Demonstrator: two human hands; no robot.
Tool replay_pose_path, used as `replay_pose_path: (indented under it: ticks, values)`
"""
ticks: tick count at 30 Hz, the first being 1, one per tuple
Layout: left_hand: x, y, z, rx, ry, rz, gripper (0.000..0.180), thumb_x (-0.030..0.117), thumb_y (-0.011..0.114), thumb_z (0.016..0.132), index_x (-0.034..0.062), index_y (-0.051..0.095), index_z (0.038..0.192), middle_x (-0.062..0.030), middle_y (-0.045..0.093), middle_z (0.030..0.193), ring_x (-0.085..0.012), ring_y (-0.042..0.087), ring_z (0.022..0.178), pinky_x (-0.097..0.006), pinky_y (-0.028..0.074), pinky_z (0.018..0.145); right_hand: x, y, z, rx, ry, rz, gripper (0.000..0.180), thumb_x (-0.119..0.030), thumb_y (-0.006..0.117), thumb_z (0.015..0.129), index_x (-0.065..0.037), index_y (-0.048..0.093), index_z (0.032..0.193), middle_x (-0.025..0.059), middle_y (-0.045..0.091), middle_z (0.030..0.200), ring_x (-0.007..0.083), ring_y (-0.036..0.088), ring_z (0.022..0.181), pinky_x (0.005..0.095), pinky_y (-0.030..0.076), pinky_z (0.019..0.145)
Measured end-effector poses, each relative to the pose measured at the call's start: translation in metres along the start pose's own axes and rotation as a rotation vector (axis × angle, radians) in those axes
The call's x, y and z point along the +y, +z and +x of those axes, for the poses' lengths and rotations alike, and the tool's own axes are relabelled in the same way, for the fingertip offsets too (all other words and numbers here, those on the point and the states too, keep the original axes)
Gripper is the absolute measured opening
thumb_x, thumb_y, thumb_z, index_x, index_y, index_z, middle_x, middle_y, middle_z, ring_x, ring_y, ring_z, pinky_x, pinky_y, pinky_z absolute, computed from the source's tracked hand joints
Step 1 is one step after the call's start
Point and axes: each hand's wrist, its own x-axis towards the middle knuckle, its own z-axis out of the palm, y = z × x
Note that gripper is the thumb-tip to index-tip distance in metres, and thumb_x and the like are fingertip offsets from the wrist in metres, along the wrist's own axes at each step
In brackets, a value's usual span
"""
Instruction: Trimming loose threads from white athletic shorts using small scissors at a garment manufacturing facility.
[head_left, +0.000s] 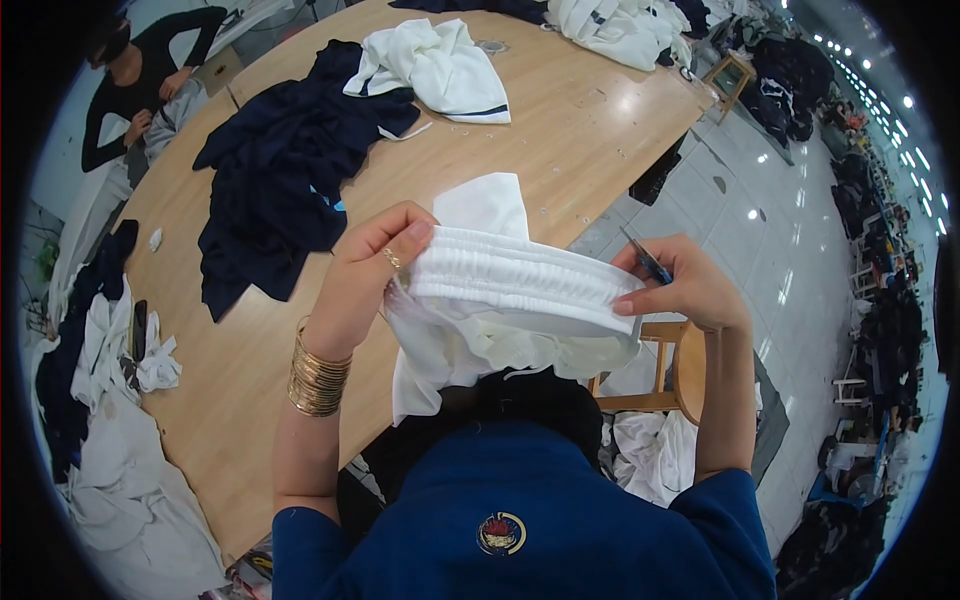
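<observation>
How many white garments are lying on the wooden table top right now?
2: one crumpled white garment at the far middle beside the navy pile, and a white heap at the far right edge. That heap may hold several; more could be hidden beneath.

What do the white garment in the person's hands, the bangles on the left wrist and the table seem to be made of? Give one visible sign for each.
White garment: soft knit fabric, probably; the band is gathered in elastic ribs and the rest hangs limp.
Bangles: gold-coloured metal, seemingly; thin stacked rings with a shine.
Table: wood or wood-look laminate; pale brown, smooth, slightly glossy under the lights.
</observation>
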Motion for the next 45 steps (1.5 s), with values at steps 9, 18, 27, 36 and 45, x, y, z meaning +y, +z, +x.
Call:
replay_pose_path:
  ticks: [9, 18, 27, 36, 45]
  values:
    - [-0.003, -0.014, -0.005, 0.070, -0.017, -0.102, 0.017, 0.018, 0.047, 0.092, 0.0057, 0.055, 0.082, 0.0072, 0.048, 0.071, -0.0008, 0.041, 0.068, -0.016, 0.032, 0.062, 0.006, -0.002, -0.008, 0.012, 0.015, 0.054, 0.027, -0.016, 0.076, 0.066, -0.001, 0.066, 0.087, -0.0026, 0.056, 0.069, 0.0053, 0.044, 0.065, 0.0207, 0.035, 0.060]
    - [-0.004, -0.016, -0.009, 0.055, -0.038, -0.070, 0.017, 0.018, 0.048, 0.092, 0.0062, 0.055, 0.082, 0.0073, 0.047, 0.072, -0.0009, 0.041, 0.069, -0.017, 0.032, 0.062, 0.000, -0.003, -0.013, 0.024, -0.009, 0.070, 0.024, -0.011, 0.074, 0.067, 0.000, 0.065, 0.086, -0.0018, 0.059, 0.072, 0.0045, 0.049, 0.068, 0.0194, 0.038, 0.063]
    - [-0.005, -0.016, -0.011, 0.044, -0.037, -0.069, 0.017, 0.018, 0.048, 0.092, 0.0065, 0.055, 0.082, 0.0073, 0.047, 0.073, -0.0011, 0.041, 0.070, -0.017, 0.033, 0.063, -0.004, -0.002, -0.015, 0.036, -0.008, 0.050, 0.023, -0.010, 0.072, 0.068, 0.001, 0.064, 0.086, -0.0012, 0.059, 0.072, 0.0045, 0.049, 0.066, 0.0195, 0.038, 0.063]
    - [-0.010, -0.018, -0.012, -0.328, -0.171, 0.163, 0.022, 0.023, 0.049, 0.092, 0.0037, 0.056, 0.098, 0.0008, 0.055, 0.086, -0.0072, 0.049, 0.081, -0.022, 0.039, 0.075, 0.000, 0.001, -0.012, -0.025, 0.018, 0.088, 0.019, -0.010, 0.072, 0.069, 0.000, 0.061, 0.082, -0.0019, 0.057, 0.070, 0.0037, 0.049, 0.065, 0.0186, 0.037, 0.060]
    - [-0.033, 0.053, -0.025, -0.468, -0.203, -0.069, 0.034, 0.018, 0.065, 0.081, -0.0001, 0.054, 0.108, -0.0036, 0.059, 0.100, -0.0104, 0.054, 0.091, -0.025, 0.043, 0.082, 0.019, 0.012, -0.016, 0.031, 0.081, 0.259, 0.016, -0.007, 0.070, 0.069, 0.000, 0.060, 0.080, -0.0026, 0.057, 0.069, 0.0032, 0.050, 0.065, 0.0175, 0.036, 0.059]
